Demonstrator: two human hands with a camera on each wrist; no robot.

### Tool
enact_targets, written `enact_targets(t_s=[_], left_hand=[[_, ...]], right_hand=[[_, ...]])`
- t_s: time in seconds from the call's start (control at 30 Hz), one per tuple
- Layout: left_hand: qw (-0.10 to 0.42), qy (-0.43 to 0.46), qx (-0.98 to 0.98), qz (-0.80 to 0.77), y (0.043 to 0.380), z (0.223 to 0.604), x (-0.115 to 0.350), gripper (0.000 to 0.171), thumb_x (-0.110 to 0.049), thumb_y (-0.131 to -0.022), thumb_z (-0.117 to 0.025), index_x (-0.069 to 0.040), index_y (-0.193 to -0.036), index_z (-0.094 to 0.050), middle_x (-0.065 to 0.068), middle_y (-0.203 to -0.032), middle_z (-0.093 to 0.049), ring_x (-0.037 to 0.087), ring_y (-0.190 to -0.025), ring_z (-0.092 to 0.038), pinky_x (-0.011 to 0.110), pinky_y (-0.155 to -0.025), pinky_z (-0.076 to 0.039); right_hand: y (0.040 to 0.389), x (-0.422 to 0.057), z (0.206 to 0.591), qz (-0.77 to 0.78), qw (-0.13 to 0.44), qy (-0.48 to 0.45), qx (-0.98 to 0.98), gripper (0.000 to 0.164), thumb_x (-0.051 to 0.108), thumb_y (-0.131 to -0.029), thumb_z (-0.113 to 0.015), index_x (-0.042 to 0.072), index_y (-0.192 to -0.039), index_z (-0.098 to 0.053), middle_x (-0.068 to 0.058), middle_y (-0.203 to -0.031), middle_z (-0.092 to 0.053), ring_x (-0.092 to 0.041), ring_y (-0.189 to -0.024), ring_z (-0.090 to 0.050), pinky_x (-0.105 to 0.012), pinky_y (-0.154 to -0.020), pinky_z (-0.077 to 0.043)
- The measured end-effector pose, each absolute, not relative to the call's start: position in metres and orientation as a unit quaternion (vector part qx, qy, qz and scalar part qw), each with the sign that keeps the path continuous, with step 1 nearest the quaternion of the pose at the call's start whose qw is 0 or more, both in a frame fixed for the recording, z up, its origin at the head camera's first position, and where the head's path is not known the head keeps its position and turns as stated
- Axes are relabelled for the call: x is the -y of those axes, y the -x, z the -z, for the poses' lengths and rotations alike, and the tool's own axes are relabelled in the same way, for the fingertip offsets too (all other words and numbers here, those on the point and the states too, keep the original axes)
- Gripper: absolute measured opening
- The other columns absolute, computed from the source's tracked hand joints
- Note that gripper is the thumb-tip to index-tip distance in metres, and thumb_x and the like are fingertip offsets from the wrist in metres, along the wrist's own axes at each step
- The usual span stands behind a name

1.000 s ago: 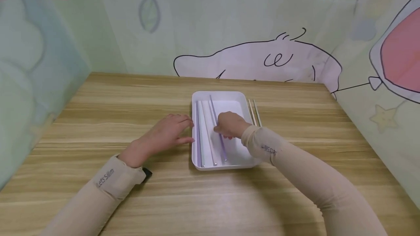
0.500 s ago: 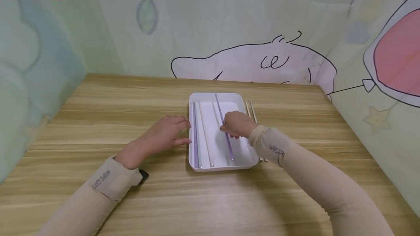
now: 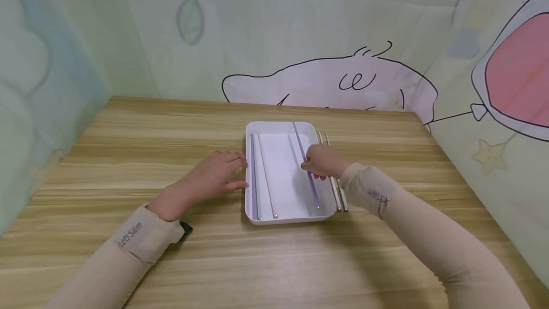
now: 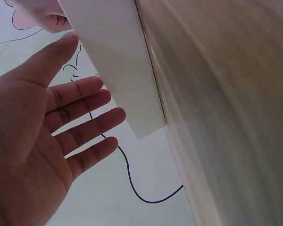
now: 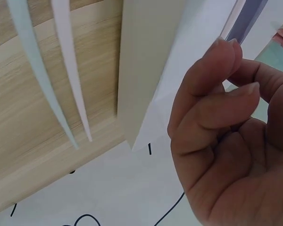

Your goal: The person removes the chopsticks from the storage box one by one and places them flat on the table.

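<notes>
A white rectangular tray (image 3: 280, 190) lies on the table. In the head view my right hand (image 3: 327, 160), over its right side, pinches a purple chopstick (image 3: 315, 194) that slants lengthwise across the tray. That hand's curled fingers (image 5: 212, 94) show in the right wrist view. Along the tray's left side lie a purple chopstick (image 3: 254, 182), a pale green chopstick (image 3: 259, 204) and a pink chopstick (image 3: 268, 180). My left hand (image 3: 214, 173) has its fingertips at the tray's left wall; the left wrist view shows its fingers extended beside the outer wall (image 4: 115, 61).
Just right of the tray, a pinkish chopstick (image 5: 71, 66) and a pale green chopstick (image 5: 37, 66) lie side by side on the wood-grain table (image 3: 171, 118). A patterned cloth wall (image 3: 274, 23) rises behind the table's far edge.
My right hand has moved rightward across the tray with the purple chopstick, away from those on the left. My left hand stays at the tray's left wall.
</notes>
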State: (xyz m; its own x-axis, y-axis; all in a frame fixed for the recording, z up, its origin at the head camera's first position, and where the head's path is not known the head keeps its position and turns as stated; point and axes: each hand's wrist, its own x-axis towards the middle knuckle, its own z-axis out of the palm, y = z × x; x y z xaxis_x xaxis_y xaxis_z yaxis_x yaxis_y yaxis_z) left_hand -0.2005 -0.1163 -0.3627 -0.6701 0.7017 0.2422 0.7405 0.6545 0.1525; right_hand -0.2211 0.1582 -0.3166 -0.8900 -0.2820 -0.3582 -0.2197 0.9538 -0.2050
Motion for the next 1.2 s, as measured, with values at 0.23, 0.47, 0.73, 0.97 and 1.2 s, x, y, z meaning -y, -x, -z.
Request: enact_targets(t_s=[0.23,0.47,0.73,0.97,1.2], left_hand=[[0.079,0.397,0.907,0.119,0.201,0.363,0.117,0.045,-0.037,-0.084,-0.071,-0.001,-0.11,-0.064,0.013,-0.116,-0.066,0.029,-0.108,-0.063,0.047,-0.095,-0.05],[0.096,0.411,0.898,0.121,0.202,0.364,0.117,0.04,-0.033,-0.085,-0.072,-0.001,-0.107,-0.064,0.013,-0.113,-0.067,0.03,-0.105,-0.064,0.048,-0.092,-0.051],[0.104,0.418,0.894,0.122,0.202,0.365,0.118,0.039,-0.032,-0.084,-0.072,0.0,-0.106,-0.064,0.013,-0.111,-0.067,0.029,-0.103,-0.064,0.047,-0.091,-0.052],[0.106,0.421,0.893,0.122,0.203,0.365,0.118,0.038,-0.031,-0.085,-0.072,0.0,-0.106,-0.064,0.013,-0.111,-0.067,0.029,-0.103,-0.064,0.047,-0.09,-0.052],[0.108,0.419,0.893,0.122,0.203,0.366,0.118,0.041,-0.033,-0.084,-0.073,0.0,-0.106,-0.065,0.013,-0.111,-0.067,0.028,-0.103,-0.064,0.046,-0.091,-0.052]], right_hand=[[0.222,-0.172,0.314,0.075,0.198,0.131,-0.968,0.03,0.018,-0.094,-0.052,0.009,-0.066,-0.057,0.001,-0.055,-0.056,-0.009,-0.046,-0.053,-0.017,-0.046,-0.041],[0.221,-0.183,0.31,0.072,0.205,0.128,-0.968,0.032,0.019,-0.093,-0.05,0.008,-0.064,-0.057,-0.004,-0.057,-0.063,-0.009,-0.045,-0.053,-0.018,-0.043,-0.04],[0.219,-0.195,0.31,0.075,0.202,0.13,-0.968,0.032,0.016,-0.092,-0.049,0.006,-0.063,-0.058,-0.003,-0.054,-0.06,-0.008,-0.043,-0.048,-0.019,-0.042,-0.039],[0.22,-0.207,0.314,0.084,0.209,0.119,-0.967,0.03,0.016,-0.094,-0.048,0.005,-0.068,-0.058,-0.006,-0.059,-0.062,-0.009,-0.046,-0.051,-0.02,-0.044,-0.041],[0.218,-0.217,0.318,0.076,0.191,0.121,-0.971,0.031,0.017,-0.091,-0.048,0.006,-0.064,-0.058,-0.003,-0.055,-0.059,-0.01,-0.046,-0.052,-0.021,-0.043,-0.04]])
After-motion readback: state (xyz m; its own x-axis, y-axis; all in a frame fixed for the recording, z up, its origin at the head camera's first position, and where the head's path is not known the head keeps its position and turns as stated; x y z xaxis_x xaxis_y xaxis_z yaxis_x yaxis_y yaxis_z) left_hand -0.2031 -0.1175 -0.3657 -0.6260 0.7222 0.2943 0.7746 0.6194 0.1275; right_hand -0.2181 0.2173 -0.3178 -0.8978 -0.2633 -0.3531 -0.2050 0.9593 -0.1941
